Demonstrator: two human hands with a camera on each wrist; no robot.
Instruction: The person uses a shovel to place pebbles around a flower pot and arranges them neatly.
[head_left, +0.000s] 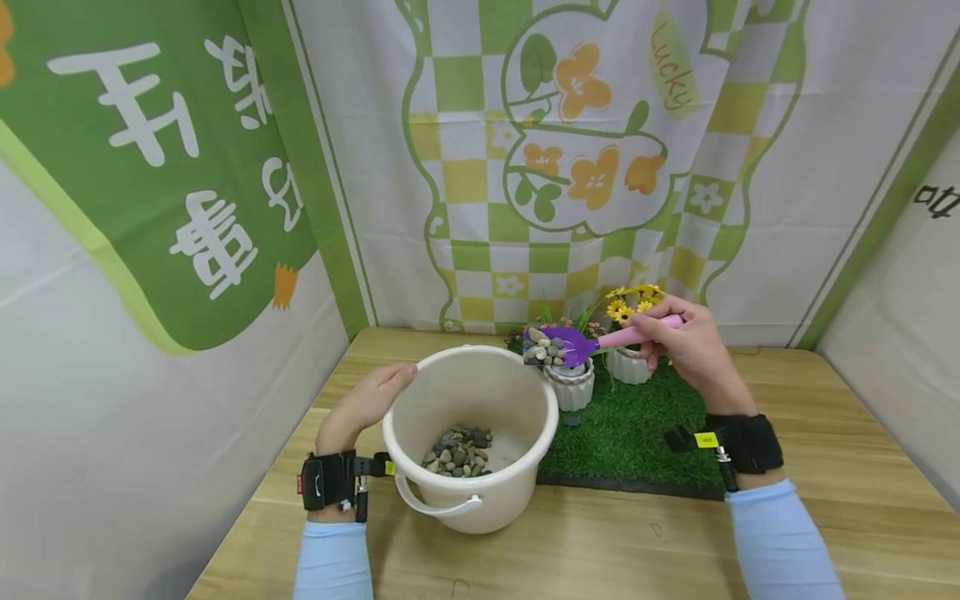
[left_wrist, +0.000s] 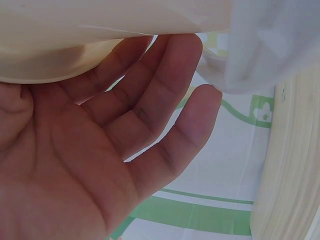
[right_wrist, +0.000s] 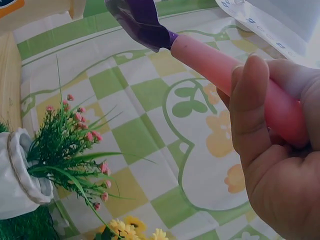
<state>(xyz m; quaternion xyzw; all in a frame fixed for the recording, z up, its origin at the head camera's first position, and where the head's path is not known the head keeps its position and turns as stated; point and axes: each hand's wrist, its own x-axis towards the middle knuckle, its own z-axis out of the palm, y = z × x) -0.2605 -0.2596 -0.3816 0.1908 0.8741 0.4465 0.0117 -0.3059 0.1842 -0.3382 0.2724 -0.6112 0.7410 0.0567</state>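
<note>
At left, my left hand [head_left: 367, 397] grips the rim of the cream bucket [head_left: 491, 504] on the counter [head_left: 637, 546], pebbles [head_left: 459, 454] piled inside. By its right rim, the purple trowel [head_left: 579, 347] carries more; an early tilt could spill them toward the white flowerpots [head_left: 573, 394]. My right hand [head_left: 690, 340] grips the pink handle [head_left: 622, 337]. I count one bucket, one trowel, two flowerpots; the pebbles overlap too much to count.

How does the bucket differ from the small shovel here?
The bucket is cream-coloured; the shovel is purple and pink. The bucket stands on the table; the shovel is raised in the right grip. The bucket is far larger than the shovel. Both contain stones.
</note>
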